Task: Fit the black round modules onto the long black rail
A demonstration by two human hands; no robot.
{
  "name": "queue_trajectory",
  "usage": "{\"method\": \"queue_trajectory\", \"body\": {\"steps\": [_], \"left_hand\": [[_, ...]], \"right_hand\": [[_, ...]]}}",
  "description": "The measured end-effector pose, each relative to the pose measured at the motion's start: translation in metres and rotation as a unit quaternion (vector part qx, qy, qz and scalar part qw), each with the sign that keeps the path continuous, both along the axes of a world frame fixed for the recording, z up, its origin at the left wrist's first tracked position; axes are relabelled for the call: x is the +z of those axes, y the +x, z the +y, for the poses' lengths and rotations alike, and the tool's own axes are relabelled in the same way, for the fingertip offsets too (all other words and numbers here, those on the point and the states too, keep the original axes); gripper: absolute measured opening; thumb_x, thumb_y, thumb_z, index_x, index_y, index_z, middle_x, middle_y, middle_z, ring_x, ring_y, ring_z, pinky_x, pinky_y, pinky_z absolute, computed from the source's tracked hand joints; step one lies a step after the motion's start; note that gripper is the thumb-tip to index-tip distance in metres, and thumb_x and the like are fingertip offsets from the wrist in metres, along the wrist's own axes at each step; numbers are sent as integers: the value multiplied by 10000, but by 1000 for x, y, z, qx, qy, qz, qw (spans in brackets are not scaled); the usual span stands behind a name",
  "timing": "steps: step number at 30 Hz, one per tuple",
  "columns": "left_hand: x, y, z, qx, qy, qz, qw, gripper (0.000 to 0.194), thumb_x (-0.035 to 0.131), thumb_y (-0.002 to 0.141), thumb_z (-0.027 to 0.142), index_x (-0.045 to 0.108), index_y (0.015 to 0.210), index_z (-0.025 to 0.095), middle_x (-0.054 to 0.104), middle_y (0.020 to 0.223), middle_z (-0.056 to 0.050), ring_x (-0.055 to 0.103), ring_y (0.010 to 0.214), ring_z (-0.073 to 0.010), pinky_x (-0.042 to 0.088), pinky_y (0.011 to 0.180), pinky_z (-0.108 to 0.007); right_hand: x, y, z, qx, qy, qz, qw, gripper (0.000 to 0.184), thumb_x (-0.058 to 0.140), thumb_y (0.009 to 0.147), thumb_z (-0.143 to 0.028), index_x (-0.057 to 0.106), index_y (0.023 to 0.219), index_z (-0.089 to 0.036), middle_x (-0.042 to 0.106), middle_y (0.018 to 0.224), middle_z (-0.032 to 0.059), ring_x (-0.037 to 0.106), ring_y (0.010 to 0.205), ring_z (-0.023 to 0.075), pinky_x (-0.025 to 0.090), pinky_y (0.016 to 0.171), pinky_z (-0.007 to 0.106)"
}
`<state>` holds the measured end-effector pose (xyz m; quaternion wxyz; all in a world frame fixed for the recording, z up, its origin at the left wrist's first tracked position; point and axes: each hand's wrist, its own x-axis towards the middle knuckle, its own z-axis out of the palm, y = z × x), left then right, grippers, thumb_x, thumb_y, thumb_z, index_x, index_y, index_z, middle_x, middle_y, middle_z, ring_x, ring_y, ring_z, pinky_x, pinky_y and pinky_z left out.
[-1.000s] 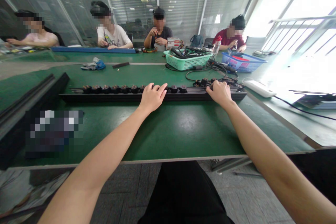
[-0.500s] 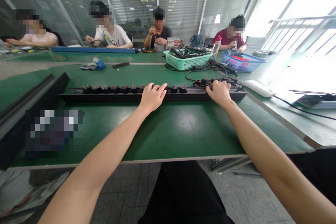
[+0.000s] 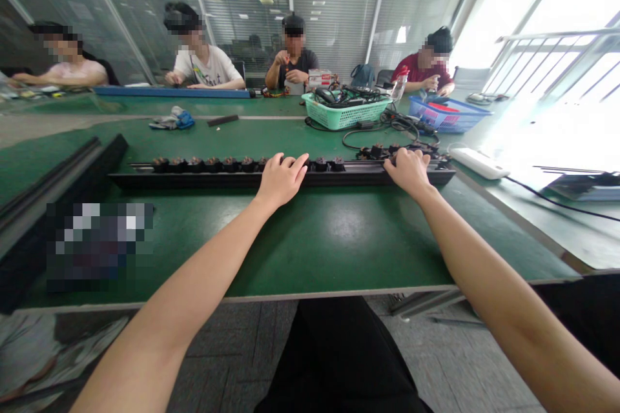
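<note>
A long black rail (image 3: 217, 181) lies crosswise on the green table, with a row of round black socket-like parts (image 3: 213, 164) along its channel. My left hand (image 3: 282, 179) rests over the middle of the rail, fingers bent over it and somewhat apart, covering some of the parts. Toward the rail's right end, my right hand (image 3: 409, 169) has its fingers curled down. Its fingertips are hidden, so what they pinch cannot be made out. Loose black parts (image 3: 376, 151) lie just behind the rail, beside my right hand.
At left lie more long black rails (image 3: 62, 200) and a blurred dark item (image 3: 99, 248). A green basket of cables (image 3: 339, 117), a blue basket (image 3: 450, 117) and a white power strip (image 3: 479, 162) are beyond. Gloves (image 3: 174, 119) lie farther back. Several people sit opposite.
My right hand has shifted slightly to the right along the rail. My left hand and the rail stay put. A co-worker in white has lowered a hand.
</note>
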<state>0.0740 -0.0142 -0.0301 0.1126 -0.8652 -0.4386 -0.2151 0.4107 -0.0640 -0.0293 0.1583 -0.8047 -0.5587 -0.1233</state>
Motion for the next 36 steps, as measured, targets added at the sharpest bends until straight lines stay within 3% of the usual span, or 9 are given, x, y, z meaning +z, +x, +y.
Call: {"method": "queue_trajectory", "body": {"steps": [36], "left_hand": [[-2,-1,1,-5,9,-4,1000,529,312,1130,392,553,1577,247,735,1385,-118,532,1396,-362,420,1177,-537]], "right_hand": [[1,6,1,-7,-4,-7,1000,480,388,1005,-418,684,1171,-78,702,1171,291,511,1159,429,333,1009,559]]}}
